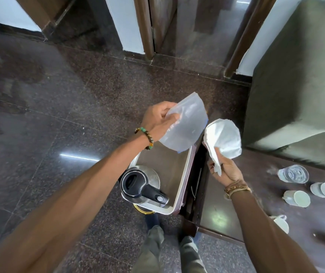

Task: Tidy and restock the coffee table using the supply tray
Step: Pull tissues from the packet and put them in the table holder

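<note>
Hands raised over tray: L grips container, R cloth.

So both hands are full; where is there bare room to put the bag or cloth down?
The tray floor is bare between the kettle and its far rim, under the plastic bag. The table is bare between its tray-side edge and the glass. Around the mugs it is crowded.
</note>
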Motion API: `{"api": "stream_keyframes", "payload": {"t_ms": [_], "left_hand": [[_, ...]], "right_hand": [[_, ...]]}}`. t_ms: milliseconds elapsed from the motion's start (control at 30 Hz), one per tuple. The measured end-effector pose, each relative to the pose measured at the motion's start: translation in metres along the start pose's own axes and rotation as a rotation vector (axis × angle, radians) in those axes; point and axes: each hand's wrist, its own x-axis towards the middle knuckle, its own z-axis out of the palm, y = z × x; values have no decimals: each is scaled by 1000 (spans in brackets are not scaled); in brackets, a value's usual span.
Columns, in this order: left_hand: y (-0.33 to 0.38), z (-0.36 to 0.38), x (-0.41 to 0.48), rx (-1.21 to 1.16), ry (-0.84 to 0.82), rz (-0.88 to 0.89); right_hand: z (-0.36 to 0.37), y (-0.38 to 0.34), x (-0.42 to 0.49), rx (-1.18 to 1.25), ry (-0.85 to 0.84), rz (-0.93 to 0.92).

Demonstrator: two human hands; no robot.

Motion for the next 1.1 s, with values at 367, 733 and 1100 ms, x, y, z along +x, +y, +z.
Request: {"api": "stream_keyframes", "payload": {"t_ms": [367, 733, 1100], "left_hand": [[-21, -8, 7, -358, -78, -224], [-166, -4, 29, 225, 15, -540], [-264, 7, 39, 566, -150, -657]], "right_hand": [[-2, 28, 37, -4, -12, 62], [-1, 48, 96, -318, 228, 20], [-11, 103, 163, -578, 517, 93]]}}
